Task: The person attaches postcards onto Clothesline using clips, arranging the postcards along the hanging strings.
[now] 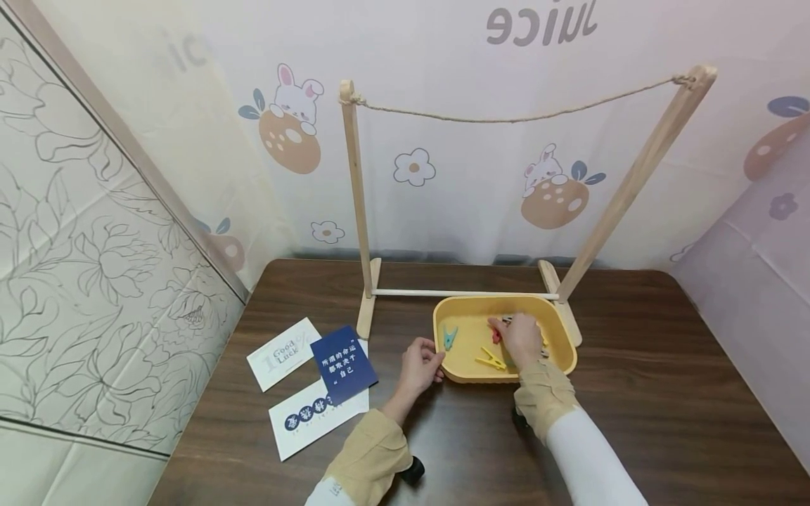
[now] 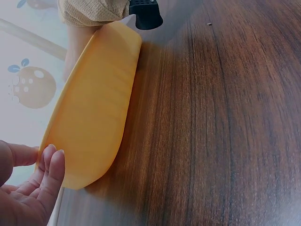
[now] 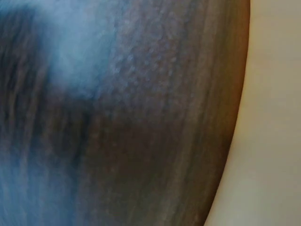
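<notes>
A yellow tray [image 1: 474, 379] sits on the table with several small clothespins in it. My left hand [image 1: 420, 367] pinches the tray's left rim, its thumb on the inner side and its fingers against the outer wall [image 2: 94, 108] in the left wrist view. My right hand [image 1: 520, 339] reaches down into the tray, its fingertips beside a red clothespin [image 1: 496, 336]; whether they grip it is hidden. A teal clothespin [image 1: 450, 338] lies at the tray's left end, and a yellow clothespin [image 1: 491, 360] near its front. Only tabletop and the blurred tray wall [image 3: 268, 117] fill the right wrist view.
Behind the tray stands a wooden frame [image 1: 357, 190] with a twine line [image 1: 506, 120] strung between its posts and a white bar [image 1: 462, 293] low down. Left of the tray lie a dark blue card [image 1: 342, 383] and two white cards, the upper one [image 1: 266, 369] reading "Good Luck".
</notes>
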Tool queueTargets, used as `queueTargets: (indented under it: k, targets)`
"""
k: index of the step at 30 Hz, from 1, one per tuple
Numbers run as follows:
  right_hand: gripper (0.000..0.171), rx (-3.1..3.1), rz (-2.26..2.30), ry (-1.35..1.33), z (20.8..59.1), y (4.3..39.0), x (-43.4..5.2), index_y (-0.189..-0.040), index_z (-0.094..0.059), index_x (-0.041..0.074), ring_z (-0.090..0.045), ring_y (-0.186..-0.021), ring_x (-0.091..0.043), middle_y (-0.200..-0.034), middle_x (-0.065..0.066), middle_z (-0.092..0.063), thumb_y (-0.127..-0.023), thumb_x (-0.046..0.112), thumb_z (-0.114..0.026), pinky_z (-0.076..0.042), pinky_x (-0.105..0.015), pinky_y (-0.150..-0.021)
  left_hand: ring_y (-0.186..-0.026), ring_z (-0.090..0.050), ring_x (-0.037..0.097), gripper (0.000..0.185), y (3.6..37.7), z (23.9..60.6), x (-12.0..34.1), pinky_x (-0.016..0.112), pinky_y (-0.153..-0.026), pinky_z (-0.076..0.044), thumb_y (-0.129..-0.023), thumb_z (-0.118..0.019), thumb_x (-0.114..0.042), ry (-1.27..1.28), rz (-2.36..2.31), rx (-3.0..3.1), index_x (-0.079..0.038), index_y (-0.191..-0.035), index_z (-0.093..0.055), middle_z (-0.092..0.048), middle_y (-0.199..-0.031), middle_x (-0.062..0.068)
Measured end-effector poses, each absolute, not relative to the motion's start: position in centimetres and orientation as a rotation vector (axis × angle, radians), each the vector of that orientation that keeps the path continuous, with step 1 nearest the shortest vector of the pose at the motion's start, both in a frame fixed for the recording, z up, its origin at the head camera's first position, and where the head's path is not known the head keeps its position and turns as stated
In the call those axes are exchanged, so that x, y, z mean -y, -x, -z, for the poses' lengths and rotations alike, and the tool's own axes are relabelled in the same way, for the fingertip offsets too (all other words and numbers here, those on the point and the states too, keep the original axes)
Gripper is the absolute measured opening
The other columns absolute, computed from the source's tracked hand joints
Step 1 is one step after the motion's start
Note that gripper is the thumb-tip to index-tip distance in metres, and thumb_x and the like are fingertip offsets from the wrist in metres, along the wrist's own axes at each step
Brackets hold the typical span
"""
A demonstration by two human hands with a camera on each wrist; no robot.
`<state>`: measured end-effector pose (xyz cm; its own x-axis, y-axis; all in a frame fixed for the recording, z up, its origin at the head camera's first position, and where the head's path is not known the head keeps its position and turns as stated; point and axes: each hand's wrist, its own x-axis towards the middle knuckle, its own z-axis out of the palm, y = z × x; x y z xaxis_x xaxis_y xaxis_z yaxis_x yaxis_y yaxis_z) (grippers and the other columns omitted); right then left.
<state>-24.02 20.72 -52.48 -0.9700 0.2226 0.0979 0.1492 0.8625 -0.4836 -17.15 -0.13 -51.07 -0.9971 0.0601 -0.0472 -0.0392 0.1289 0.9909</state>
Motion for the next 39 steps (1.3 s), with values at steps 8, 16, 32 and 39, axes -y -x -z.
queueTargets:
  k: [8, 16, 32, 39]
  targets:
    - [0.051, 2.989, -0.715, 0.298, 52.7, 24.0, -20.7, -0.045, -0.051, 0.006, -0.048, -0.046, -0.022, -0.047, -0.008, -0.048, -0.079, 0.042, -0.063, -0.037, -0.033, -0.039, -0.050, -0.054, 0.042, 0.020, 16.2, 49.5, 0.2, 0.053, -0.050, -0.046, -0.084, -0.055, 0.005, 0.009, -2.056, -2.251, 0.015, -0.097, -0.043, -0.056, -0.065, 0.030]
    - [0.048, 2.982, -0.716, 0.352, 52.8, 23.8, -20.5, -0.044, -0.050, 0.007, -0.044, -0.045, -0.020, -0.046, -0.005, -0.045, -0.079, 0.037, -0.063, -0.033, -0.028, -0.039, -0.055, -0.055, 0.047, 0.019, 15.1, 47.9, 0.3, 0.055, -0.054, -0.045, -0.084, -0.052, 0.007, 0.009, -2.086, -2.202, 0.017, -0.097, -0.042, -0.054, -0.071, 0.036]
    - [0.040, 2.956, -0.803, 0.341, 52.8, 24.7, -20.5, -0.042, -0.049, 0.008, -0.044, -0.045, -0.019, -0.042, -0.001, -0.043, -0.076, 0.025, -0.064, -0.034, -0.028, -0.042, -0.045, -0.055, 0.028, 0.021, 16.9, 51.0, 0.3, 0.048, -0.049, -0.048, -0.084, -0.056, 0.003, 0.085, -2.166, -2.122, 0.012, -0.098, -0.044, -0.057, -0.065, 0.026]
    - [0.042, 2.951, -0.799, 0.326, 52.7, 24.6, -20.6, -0.040, -0.045, 0.010, -0.040, -0.043, -0.017, -0.039, 0.001, -0.039, -0.075, 0.024, -0.064, -0.031, -0.027, -0.043, -0.042, -0.051, 0.012, 0.021, 17.0, 51.7, 0.1, 0.041, -0.046, -0.049, -0.083, -0.058, 0.000, 0.126, -2.168, -2.124, 0.009, -0.099, -0.045, -0.057, -0.059, 0.012]
